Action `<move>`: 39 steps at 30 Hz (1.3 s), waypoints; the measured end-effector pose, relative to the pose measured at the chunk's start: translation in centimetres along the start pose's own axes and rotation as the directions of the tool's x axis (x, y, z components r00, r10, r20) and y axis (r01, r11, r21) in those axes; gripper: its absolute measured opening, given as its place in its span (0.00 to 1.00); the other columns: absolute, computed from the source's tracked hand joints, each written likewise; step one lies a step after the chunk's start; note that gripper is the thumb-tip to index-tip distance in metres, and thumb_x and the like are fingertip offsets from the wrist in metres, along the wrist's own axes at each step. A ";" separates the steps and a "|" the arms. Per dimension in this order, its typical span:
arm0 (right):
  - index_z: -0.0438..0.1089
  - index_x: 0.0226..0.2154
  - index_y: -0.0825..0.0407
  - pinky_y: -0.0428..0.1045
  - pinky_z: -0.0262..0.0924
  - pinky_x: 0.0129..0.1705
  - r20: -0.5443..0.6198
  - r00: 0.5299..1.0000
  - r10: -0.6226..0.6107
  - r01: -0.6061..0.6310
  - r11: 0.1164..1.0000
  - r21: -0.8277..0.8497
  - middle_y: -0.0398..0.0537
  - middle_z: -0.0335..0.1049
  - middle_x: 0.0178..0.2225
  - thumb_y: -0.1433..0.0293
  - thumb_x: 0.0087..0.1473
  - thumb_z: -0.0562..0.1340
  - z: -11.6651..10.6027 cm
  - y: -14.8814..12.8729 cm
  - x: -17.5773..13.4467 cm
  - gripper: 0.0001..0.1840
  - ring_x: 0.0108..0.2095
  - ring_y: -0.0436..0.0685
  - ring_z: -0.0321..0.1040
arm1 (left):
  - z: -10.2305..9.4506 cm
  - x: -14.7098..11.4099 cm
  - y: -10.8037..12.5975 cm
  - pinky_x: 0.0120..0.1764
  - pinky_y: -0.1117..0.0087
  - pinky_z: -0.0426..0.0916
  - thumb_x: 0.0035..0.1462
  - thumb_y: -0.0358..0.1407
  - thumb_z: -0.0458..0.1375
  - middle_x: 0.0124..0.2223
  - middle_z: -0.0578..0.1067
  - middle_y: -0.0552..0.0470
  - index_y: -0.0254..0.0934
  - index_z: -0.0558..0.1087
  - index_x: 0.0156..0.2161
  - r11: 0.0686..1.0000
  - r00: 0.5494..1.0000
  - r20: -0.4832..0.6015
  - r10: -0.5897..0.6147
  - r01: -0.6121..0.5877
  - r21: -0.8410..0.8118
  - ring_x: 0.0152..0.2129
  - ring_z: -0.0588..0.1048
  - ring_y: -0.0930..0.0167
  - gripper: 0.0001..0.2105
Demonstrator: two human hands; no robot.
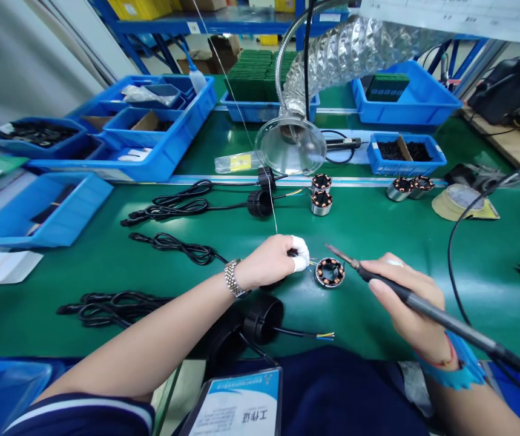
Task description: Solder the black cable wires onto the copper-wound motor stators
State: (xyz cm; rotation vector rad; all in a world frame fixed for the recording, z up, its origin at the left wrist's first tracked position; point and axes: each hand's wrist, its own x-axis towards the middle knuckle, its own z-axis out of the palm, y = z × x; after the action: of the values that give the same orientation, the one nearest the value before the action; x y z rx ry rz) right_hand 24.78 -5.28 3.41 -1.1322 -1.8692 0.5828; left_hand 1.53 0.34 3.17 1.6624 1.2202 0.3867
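My left hand, with white covers on the fingertips, is pinched around the black cable. Thin coloured wires stick out past the fingers toward a motor stator with copper windings, which sits on the green mat. A thin strand of solder wire hangs from above to the back of this hand; whether the fingers grip it is hidden. Wrapped in my right hand is a soldering iron, its tip above and right of the stator, apart from it.
Behind are black cords with round caps, and more stators. A clear fume hood hangs over the bench. Nearer me lies another capped cable. Blue bins stand left, a sponge holder right.
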 end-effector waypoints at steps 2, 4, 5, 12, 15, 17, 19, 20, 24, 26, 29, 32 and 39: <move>0.70 0.39 0.46 0.48 0.62 0.35 -0.026 0.998 0.060 -0.059 0.998 0.035 0.45 0.71 0.32 0.71 0.52 0.57 -0.1 0.3 -0.4 0.11 0.32 0.52 0.66 | -0.2 0.1 0.1 0.31 0.73 0.62 0.45 0.33 0.53 0.28 0.71 0.53 0.34 0.69 0.26 1.000 1.000 0.016 0.015 -0.015 0.008 0.25 0.67 0.73 0.04; 0.68 0.42 0.46 0.48 0.63 0.35 -0.054 0.992 0.116 -0.113 0.991 0.066 0.44 0.71 0.30 0.70 0.53 0.56 0.4 0.6 -0.5 0.12 0.32 0.52 0.68 | -0.4 0.1 0.1 0.31 0.73 0.62 0.46 0.33 0.53 0.28 0.72 0.53 0.34 0.69 0.26 1.000 0.999 0.035 0.030 -0.030 0.002 0.26 0.68 0.72 0.05; 0.66 0.43 0.46 0.47 0.64 0.34 -0.060 0.989 0.135 -0.131 0.989 0.074 0.44 0.71 0.30 0.70 0.53 0.56 0.9 0.7 -0.5 0.13 0.31 0.51 0.68 | -0.6 0.1 0.1 0.32 0.73 0.62 0.46 0.34 0.53 0.29 0.72 0.53 0.34 0.69 0.26 1.000 0.999 0.043 0.030 -0.029 -0.008 0.26 0.68 0.72 0.05; 0.61 0.43 0.48 0.46 0.64 0.35 0.102 0.993 0.065 -0.075 0.992 0.100 0.45 0.69 0.34 0.73 0.48 0.59 5.4 1.2 1.2 0.17 0.30 0.50 0.68 | -1.1 0.1 -0.4 0.32 0.73 0.60 0.47 0.36 0.55 0.27 0.70 0.53 0.33 0.70 0.26 0.996 0.998 0.064 0.011 -0.005 -0.085 0.26 0.66 0.73 0.07; 0.59 0.44 0.48 0.46 0.64 0.36 0.159 0.985 0.061 -0.087 0.983 0.163 0.44 0.68 0.34 0.74 0.48 0.57 6.2 1.4 1.8 0.18 0.30 0.49 0.67 | -1.0 0.1 -0.8 0.32 0.73 0.60 0.47 0.36 0.55 0.27 0.70 0.54 0.33 0.69 0.26 0.994 0.998 0.062 0.010 -0.004 -0.109 0.26 0.66 0.73 0.07; 0.59 0.43 0.48 0.45 0.63 0.36 0.147 0.988 0.056 -0.082 0.980 0.181 0.43 0.67 0.33 0.75 0.48 0.57 6.5 1.5 2.0 0.18 0.30 0.48 0.67 | -0.9 0.0 -0.9 0.32 0.73 0.59 0.47 0.36 0.56 0.27 0.69 0.54 0.33 0.69 0.26 0.993 0.998 0.061 0.011 -0.004 -0.119 0.26 0.66 0.73 0.07; 0.59 0.42 0.48 0.45 0.63 0.36 0.133 0.990 0.039 -0.063 0.982 0.180 0.42 0.67 0.32 0.76 0.47 0.58 6.6 1.6 2.1 0.18 0.30 0.48 0.67 | -0.9 0.0 -0.9 0.32 0.73 0.59 0.47 0.37 0.55 0.27 0.69 0.54 0.33 0.69 0.26 0.992 0.998 0.062 0.016 -0.008 -0.123 0.26 0.66 0.73 0.07; 0.59 0.41 0.48 0.46 0.63 0.36 0.132 0.991 0.030 -0.054 0.983 0.177 0.42 0.67 0.32 0.76 0.47 0.58 6.6 1.7 2.1 0.17 0.30 0.48 0.67 | -0.9 -0.1 -0.9 0.32 0.73 0.59 0.47 0.37 0.55 0.27 0.69 0.54 0.33 0.69 0.26 0.993 0.998 0.063 0.019 -0.011 -0.121 0.26 0.66 0.73 0.07; 0.58 0.43 0.48 0.46 0.63 0.36 0.141 0.989 0.034 -0.056 0.986 0.156 0.43 0.68 0.33 0.74 0.47 0.59 6.3 1.6 2.0 0.18 0.31 0.50 0.68 | -0.7 -0.3 -0.7 0.31 0.73 0.59 0.48 0.37 0.55 0.27 0.69 0.54 0.33 0.69 0.27 0.994 0.998 0.058 0.023 -0.016 -0.109 0.26 0.66 0.73 0.07; 0.60 0.42 0.49 0.46 0.63 0.36 0.112 0.993 0.039 -0.050 0.994 0.096 0.44 0.68 0.34 0.73 0.47 0.60 5.5 1.3 1.9 0.18 0.32 0.51 0.68 | -0.6 -0.4 -0.5 0.32 0.73 0.60 0.48 0.36 0.54 0.28 0.70 0.53 0.33 0.69 0.28 0.995 0.999 0.042 0.016 -0.012 -0.100 0.27 0.66 0.73 0.07; 0.64 0.40 0.49 0.46 0.63 0.35 0.063 0.998 0.017 -0.015 1.000 -0.028 0.45 0.70 0.32 0.71 0.50 0.59 3.5 0.5 1.5 0.12 0.31 0.51 0.68 | -0.2 -0.6 -0.4 0.32 0.73 0.61 0.48 0.34 0.54 0.29 0.70 0.53 0.33 0.69 0.28 0.997 1.000 0.019 0.017 -0.015 -0.075 0.27 0.67 0.73 0.05; 0.66 0.44 0.49 0.48 0.62 0.33 0.042 0.997 -0.065 0.068 0.996 -0.061 0.47 0.70 0.33 0.71 0.51 0.58 1.2 0.0 0.9 0.15 0.30 0.52 0.66 | 0.2 -0.8 -0.3 0.31 0.74 0.61 0.48 0.32 0.53 0.28 0.69 0.54 0.33 0.68 0.26 0.998 0.999 -0.012 0.042 -0.043 -0.035 0.26 0.66 0.74 0.04; 0.70 0.39 0.48 0.50 0.57 0.31 0.085 0.996 -0.016 0.001 0.984 0.178 0.46 0.70 0.30 0.76 0.49 0.58 -0.8 0.7 -0.2 0.14 0.29 0.52 0.62 | 0.8 -1.2 0.0 0.28 0.76 0.61 0.46 0.28 0.53 0.27 0.70 0.54 0.33 0.68 0.26 0.995 0.993 -0.082 0.089 -0.085 0.053 0.23 0.66 0.76 0.03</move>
State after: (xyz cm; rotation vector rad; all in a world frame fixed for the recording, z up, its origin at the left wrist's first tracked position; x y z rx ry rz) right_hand 25.84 -5.16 3.30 -0.9957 -1.8528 0.7880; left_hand 1.56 -1.12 3.21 1.7611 1.2300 0.4886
